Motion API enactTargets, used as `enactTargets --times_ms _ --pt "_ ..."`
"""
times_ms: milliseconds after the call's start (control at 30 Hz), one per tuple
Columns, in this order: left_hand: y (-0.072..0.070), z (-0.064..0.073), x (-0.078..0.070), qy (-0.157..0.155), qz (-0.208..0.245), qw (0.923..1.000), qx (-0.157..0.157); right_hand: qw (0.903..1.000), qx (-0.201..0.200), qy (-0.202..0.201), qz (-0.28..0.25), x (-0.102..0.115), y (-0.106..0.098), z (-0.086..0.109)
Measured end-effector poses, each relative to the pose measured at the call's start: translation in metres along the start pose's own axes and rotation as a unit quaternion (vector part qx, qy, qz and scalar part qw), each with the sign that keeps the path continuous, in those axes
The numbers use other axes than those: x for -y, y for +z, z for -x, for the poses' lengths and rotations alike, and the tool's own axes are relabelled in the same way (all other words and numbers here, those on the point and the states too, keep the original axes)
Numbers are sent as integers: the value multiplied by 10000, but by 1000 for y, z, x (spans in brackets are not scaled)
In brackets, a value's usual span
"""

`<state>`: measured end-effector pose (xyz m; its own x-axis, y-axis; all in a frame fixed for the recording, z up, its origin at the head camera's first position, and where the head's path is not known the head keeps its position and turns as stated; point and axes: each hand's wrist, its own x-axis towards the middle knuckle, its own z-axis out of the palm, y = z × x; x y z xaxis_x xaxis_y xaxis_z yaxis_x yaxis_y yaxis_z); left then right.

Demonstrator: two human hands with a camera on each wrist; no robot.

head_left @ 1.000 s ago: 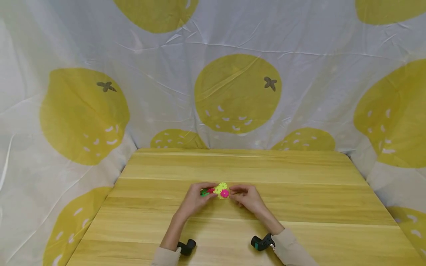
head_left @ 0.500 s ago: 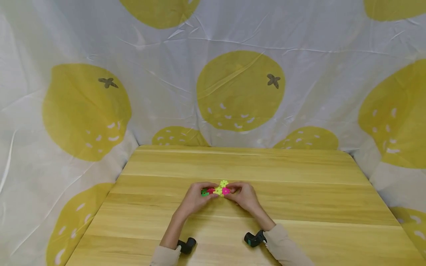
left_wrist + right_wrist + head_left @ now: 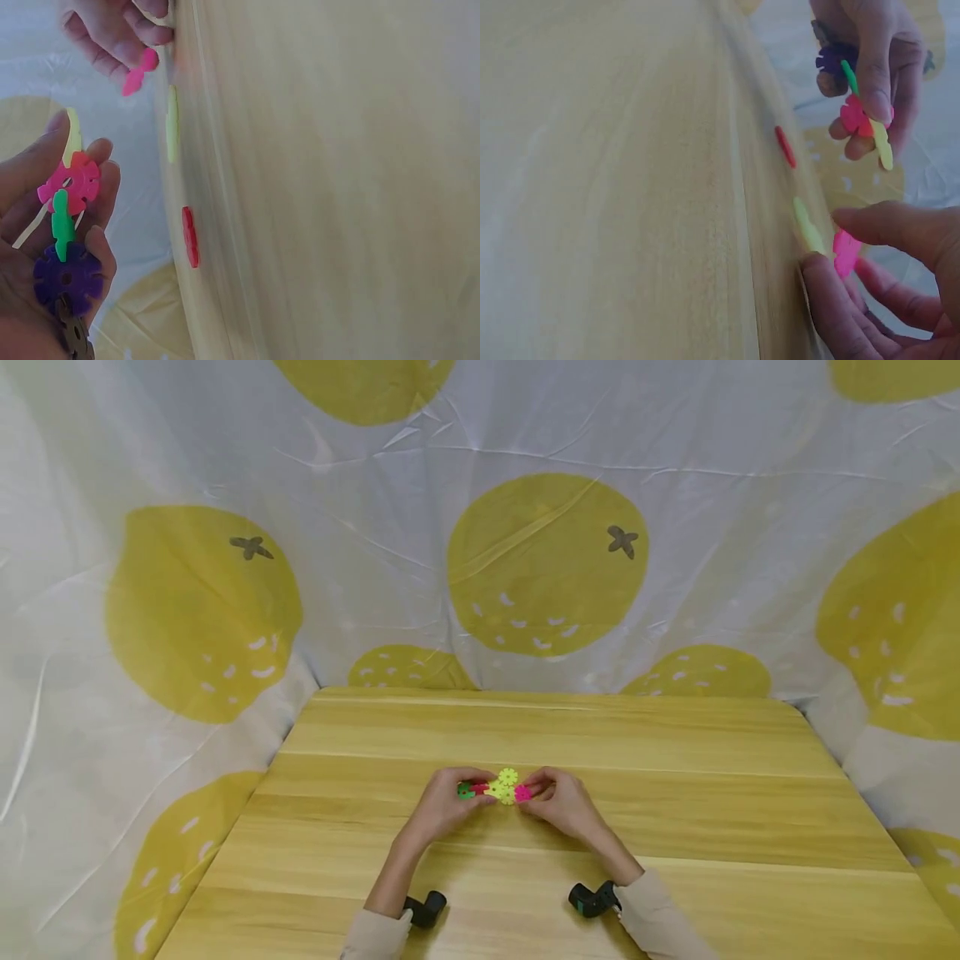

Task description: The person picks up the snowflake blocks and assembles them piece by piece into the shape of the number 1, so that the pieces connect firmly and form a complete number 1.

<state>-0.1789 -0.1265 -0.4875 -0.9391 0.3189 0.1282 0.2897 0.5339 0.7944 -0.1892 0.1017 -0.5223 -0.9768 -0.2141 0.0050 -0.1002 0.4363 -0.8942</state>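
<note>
My left hand (image 3: 442, 802) holds a chain of joined flower-shaped plastic discs. In the left wrist view the chain runs from a brown disc (image 3: 74, 334) through a purple disc (image 3: 67, 279), a green disc (image 3: 63, 225) and a pink-red disc (image 3: 73, 182) to a yellow disc (image 3: 73, 137) by the thumb. My right hand (image 3: 562, 802) pinches a loose bright pink disc (image 3: 846, 253) between thumb and fingers, apart from the chain. On the table between the hands lie a yellow disc (image 3: 173, 124) and a red disc (image 3: 190, 237).
Both hands are over the middle of a wooden table (image 3: 675, 743). Behind it hangs a white cloth (image 3: 390, 527) printed with yellow lemons. Black wrist devices (image 3: 592, 900) sit by both cuffs.
My right hand came in from the right, took hold of the pink disc and drew it a little right, away from the yellow discs. The left hand has kept its grip on the chain.
</note>
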Motion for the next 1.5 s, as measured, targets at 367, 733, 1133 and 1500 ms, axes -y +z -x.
enactTargets --times_ms 367,733,1133,1500 --pt "1 1 1 -38 -82 9998 153 9923 704 218 -996 -11 -14 2" --pt "7 2 0 34 103 9997 212 9870 630 -396 -1426 -3 -17 10" --pt "8 -1 -5 234 168 9992 267 9887 352 -602 -1330 4 -20 13" --pt "7 -2 -8 300 209 9989 294 9872 453 -616 -1399 0 -18 16"
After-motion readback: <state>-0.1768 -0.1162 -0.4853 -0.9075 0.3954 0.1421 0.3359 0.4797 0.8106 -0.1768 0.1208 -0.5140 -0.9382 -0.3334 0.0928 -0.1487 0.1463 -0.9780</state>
